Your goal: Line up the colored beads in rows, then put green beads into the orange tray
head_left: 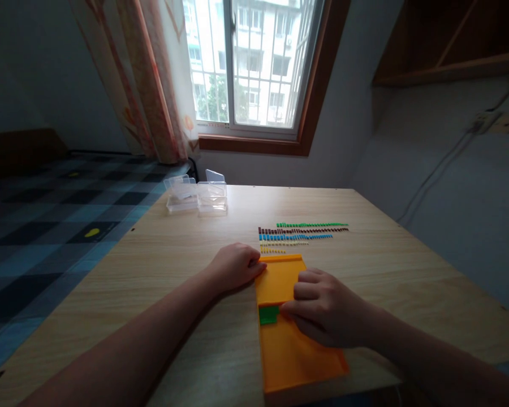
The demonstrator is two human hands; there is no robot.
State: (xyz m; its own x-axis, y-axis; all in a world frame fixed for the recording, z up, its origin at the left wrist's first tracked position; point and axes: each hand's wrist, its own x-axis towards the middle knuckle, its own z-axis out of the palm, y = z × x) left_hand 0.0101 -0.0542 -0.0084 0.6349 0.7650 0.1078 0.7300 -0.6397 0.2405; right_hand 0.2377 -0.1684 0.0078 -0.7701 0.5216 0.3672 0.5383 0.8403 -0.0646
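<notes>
Orange plastic makes the long tray (303, 362) lying near the surface's (390, 260) near edge, right of its middle. The left hand (236, 262) is curled narrow, touching the tray's far left corner; whether it grips the rim, I cannot tell. The right hand (326, 305), fingers folded, touches the right end of the green piece (268, 315) inside the tray and hides part of its right side; a firm hold cannot be made out. Just past the tray, toward the far edge, run rows of tiny pieces: yellow (272, 251), pale, blue (297, 237), brown (303, 230) and green. Clear boxes (212, 198) stand open near the far left corner. A checked bed (80, 206) lies beyond the left edge, a window (258, 68) beyond the far one.
</notes>
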